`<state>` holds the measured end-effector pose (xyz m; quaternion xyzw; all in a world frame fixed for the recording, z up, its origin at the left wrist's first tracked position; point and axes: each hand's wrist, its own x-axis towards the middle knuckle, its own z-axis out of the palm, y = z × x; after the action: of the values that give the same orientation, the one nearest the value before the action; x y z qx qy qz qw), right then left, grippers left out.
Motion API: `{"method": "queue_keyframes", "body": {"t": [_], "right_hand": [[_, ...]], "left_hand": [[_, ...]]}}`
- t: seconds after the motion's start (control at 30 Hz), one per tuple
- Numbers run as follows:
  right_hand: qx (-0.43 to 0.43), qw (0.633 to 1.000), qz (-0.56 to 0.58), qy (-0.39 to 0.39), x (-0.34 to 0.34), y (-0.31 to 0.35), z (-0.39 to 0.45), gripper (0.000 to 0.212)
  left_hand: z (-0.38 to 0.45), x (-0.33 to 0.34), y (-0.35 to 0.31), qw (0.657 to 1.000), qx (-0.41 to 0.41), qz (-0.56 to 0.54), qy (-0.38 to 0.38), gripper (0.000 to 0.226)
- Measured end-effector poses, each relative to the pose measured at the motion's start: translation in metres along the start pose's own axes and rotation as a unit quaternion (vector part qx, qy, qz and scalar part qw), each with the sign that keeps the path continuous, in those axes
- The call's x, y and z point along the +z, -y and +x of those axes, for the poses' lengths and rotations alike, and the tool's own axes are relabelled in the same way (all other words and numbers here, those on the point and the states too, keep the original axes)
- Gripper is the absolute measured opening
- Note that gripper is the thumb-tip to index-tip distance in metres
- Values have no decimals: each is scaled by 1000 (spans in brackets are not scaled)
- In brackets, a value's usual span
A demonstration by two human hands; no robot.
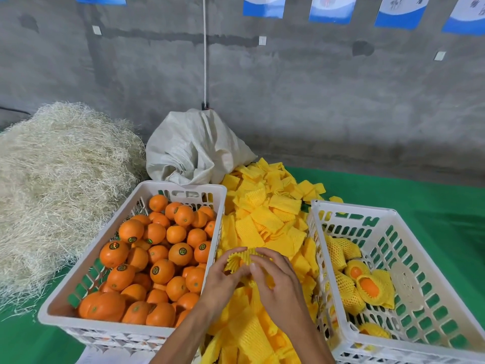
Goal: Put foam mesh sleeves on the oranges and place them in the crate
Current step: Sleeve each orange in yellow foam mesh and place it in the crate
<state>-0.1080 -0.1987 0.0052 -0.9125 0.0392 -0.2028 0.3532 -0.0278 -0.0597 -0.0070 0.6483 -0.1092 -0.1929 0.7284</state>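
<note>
Two hands — left hand (223,278), right hand (275,278) — pinch one yellow foam sleeve (237,258) between two crates.

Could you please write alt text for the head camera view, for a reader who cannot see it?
Left hand and right hand hold a yellow foam mesh sleeve over a pile of sleeves, between a white crate of bare oranges and a right crate holding a few sleeved oranges.
</note>
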Motion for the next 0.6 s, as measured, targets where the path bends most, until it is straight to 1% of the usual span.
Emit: {"method": "queue_keyframes", "body": {"t": [0.07,0.1,0.17,0.2,0.23,0.27,0.33,0.47,0.53,0.6], "right_hand": [[14,997,71,10,-3,-7,0,37],[20,996,87,15,-4,-10,0,37],[16,994,97,43,-4,-15,2,46],[25,991,114,59,-4,-17,3,52],[42,988,136,65,-5,-18,4,59],[63,985,153,58,-6,-20,6,66],[105,980,167,19,-10,-25,11,73],[154,975,150,-54,-22,-33,15,82],[169,974,133,-77,-30,-37,17,88],[160,976,121,-90,-38,-40,17,85]], "left_hand": [[-1,0,-1,998,-18,-52,-2,27],[-1,0,-2,996,-32,-88,6,27],[2,2,-6,986,-71,-149,16,26],[3,4,-8,984,-89,-155,11,25],[5,6,-9,983,-102,-149,1,28],[8,9,-11,985,-107,-138,0,34],[13,14,-15,987,-98,-129,11,39],[18,23,-20,988,-65,-130,42,38],[18,27,-20,987,-64,-124,80,33],[18,34,-23,983,-90,-119,111,39]]}}
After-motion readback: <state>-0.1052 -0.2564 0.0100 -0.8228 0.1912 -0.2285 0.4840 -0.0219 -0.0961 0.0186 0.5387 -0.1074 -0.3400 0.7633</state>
